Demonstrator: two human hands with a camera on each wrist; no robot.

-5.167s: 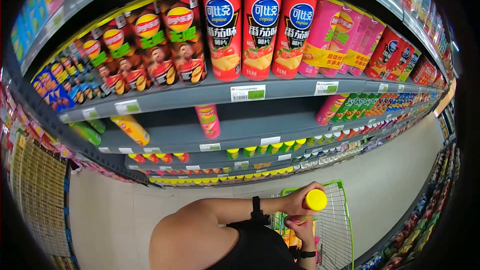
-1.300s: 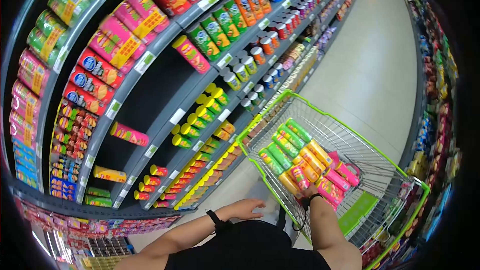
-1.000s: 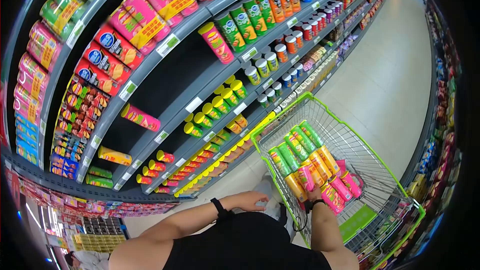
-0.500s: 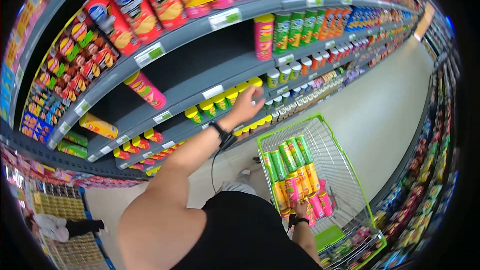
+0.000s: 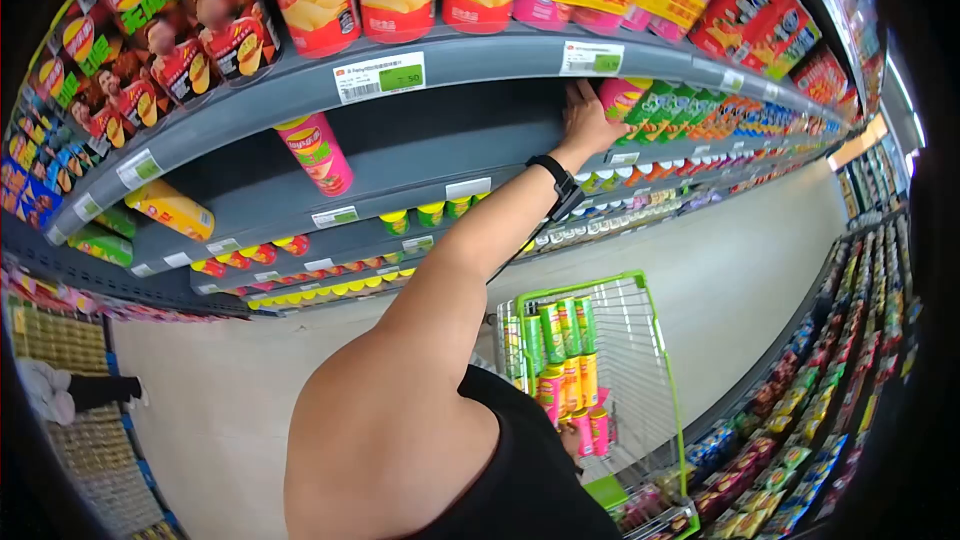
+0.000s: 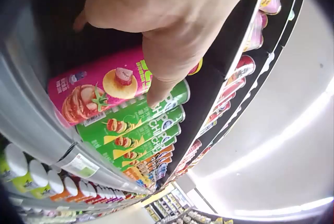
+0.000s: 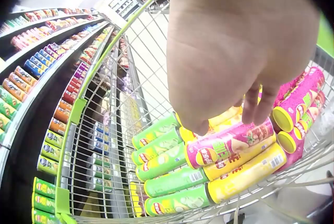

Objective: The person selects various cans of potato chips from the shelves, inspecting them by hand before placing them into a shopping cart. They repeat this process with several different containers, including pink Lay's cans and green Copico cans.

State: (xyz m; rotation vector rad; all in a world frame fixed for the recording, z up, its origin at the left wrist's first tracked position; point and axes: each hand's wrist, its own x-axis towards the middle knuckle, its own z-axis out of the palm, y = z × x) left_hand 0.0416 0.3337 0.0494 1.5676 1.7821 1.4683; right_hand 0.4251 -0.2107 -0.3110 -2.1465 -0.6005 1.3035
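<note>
My left hand reaches into the shelf beside an upright pink potato chip can. In the left wrist view the thumb lies across the front of that can, while the fingers stretch past it into the dark recess with a gap between. Down in the cart, my right hand hangs over another pink chip can, its fingertips at the can's upper side. This can lies on top of yellow cans and green cans. Further pink cans lie beside them.
The wire cart with a green rim stands below the shelf. Green chip cans stand right next to the pink one. A lone pink can and a yellow can are further left. Another person is at far left.
Earlier both hands were at a yellow-lidded can above the cart. Since then the left hand has risen to the pink can on the shelf. The right hand has stayed in the cart.
</note>
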